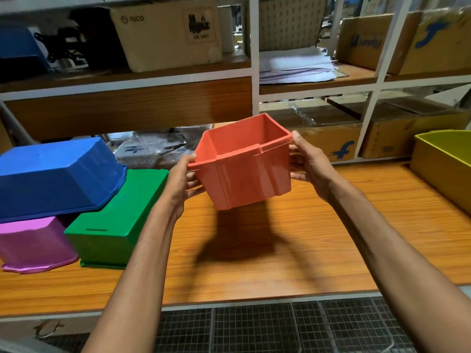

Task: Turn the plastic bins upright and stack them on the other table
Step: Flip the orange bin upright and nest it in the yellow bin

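An orange-red plastic bin (244,171) hangs in the air above the wooden table (254,256), mouth up and tilted away from me. My left hand (182,182) grips its left rim and my right hand (309,164) grips its right rim. At the left, a blue bin (56,177) lies upside down, resting on an upside-down pink bin (35,243) and an upside-down green bin (119,215). A yellow-green bin (443,166) stands upright at the table's right edge.
White shelving (253,72) with cardboard boxes (165,34), papers and plastic bags rises right behind the table. A wire-mesh grid (280,327) lies below the table's front edge. Bare tabletop shows under the held bin.
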`<state>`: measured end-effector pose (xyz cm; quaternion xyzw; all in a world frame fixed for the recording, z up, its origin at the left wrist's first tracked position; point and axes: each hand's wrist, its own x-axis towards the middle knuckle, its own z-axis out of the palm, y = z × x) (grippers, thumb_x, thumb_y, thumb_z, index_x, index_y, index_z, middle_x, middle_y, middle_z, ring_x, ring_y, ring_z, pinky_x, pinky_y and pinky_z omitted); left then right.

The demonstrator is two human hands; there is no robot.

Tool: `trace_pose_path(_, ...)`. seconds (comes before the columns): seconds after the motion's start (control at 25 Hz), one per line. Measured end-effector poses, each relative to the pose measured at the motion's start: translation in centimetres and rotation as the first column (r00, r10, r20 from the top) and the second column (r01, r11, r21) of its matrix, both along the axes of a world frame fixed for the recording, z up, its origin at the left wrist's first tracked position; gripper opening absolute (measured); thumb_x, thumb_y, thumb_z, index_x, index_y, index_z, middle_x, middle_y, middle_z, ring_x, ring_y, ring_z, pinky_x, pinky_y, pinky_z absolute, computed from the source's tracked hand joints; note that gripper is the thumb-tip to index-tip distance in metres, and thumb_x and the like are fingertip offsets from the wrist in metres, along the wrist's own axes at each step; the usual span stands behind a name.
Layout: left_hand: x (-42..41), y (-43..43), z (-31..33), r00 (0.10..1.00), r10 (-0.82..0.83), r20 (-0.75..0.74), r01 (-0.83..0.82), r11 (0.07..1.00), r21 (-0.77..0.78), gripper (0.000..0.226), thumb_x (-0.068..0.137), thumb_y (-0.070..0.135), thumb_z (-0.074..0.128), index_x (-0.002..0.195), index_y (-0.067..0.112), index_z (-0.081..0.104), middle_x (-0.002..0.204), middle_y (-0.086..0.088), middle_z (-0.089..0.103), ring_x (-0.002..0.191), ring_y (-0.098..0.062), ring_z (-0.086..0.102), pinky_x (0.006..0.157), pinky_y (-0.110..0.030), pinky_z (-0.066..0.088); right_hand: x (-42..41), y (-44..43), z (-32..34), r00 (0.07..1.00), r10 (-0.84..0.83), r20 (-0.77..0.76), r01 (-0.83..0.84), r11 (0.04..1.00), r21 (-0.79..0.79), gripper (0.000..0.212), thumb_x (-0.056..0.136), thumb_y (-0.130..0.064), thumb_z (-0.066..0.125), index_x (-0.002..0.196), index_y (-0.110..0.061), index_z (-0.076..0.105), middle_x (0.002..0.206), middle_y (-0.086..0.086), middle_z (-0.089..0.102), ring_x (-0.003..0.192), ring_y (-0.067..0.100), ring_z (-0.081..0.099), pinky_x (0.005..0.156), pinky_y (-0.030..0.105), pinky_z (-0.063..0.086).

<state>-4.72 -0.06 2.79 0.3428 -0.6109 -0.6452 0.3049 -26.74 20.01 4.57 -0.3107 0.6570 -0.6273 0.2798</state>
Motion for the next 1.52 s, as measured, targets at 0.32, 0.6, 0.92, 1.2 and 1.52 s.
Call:
trace_pose_path(0.32,1.8,-1.6,-4.0,0.985,-0.123,-0.121,0.122,0.992,-0.01,0.049,0.091,-0.003,0.06,0.135,0.018,0.066,0.124,-0.002,0.075,0.111,-0.014,0.07,0.088,-0.035,0.058,1.2,-0.1,-1.4,0.99,-0.076,-0.12,0.074,0.997,-0.015,0.031,0.098,-0.032,0.066,0.128,-0.024,0.067,0.119,-0.003,0.073,0.115,0.022,0.069,0.082,0.03,0.057)
trace_pose_path(0.6,0.5,-0.8,-6.8,0.998,0.042,-0.047,-0.039,0.997,0.068,0.054,0.099,-0.009,0.049,0.142,0.022,0.056,0.109,0.0,0.072,0.077,0.003,0.071,0.063,-0.02,0.056,6.0,-1.0,-1.1,0.87,-0.077,-0.487,0.085,0.996,-0.007,0.062,0.088,-0.009,0.072,0.145,-0.028,0.058,0.12,-0.004,0.055,0.102,0.0,0.055,0.095,0.027,0.051)
trace_pose_path(0.92,2.3,0.2,-6.3,0.998,-0.007,-0.062,0.007,1.0,-0.009,0.049,0.093,-0.006,0.065,0.138,0.014,0.06,0.117,-0.002,0.07,0.093,-0.007,0.07,0.075,-0.027,0.06,5.7,1.0,-1.4,0.936,-0.186,-0.3,0.186,0.982,-0.03,0.032,0.092,-0.014,0.071,0.123,-0.021,0.067,0.106,0.001,0.064,0.091,0.013,0.063,0.078,0.032,0.053)
trace_pose_path(1.2,2.1,1.7,-3.1,0.984,-0.174,0.048,0.171,0.984,0.054,0.015,0.088,0.012,0.075,0.103,0.015,0.077,0.094,-0.002,0.074,0.075,-0.011,0.063,0.062,-0.021,0.052,5.3,5.2,-3.5,0.933,-0.349,0.085,0.347,0.937,0.038,0.011,0.091,-0.009,0.069,0.1,-0.015,0.072,0.081,0.0,0.065,0.068,0.006,0.058,0.049,0.014,0.047)
trace_pose_path(1.52,-1.3,8.1,-4.8,0.944,-0.315,0.102,0.294,0.94,0.175,0.028,0.094,0.028,0.072,0.11,0.005,0.075,0.085,0.001,0.074,0.078,-0.024,0.059,0.06,-0.025,0.047,6.4,14.7,-5.6,0.767,-0.572,0.291,0.551,0.819,0.159,0.006,0.075,-0.009,0.074,0.076,-0.013,0.07,0.063,-0.005,0.064,0.065,0.019,0.053,0.066,0.035,0.05)
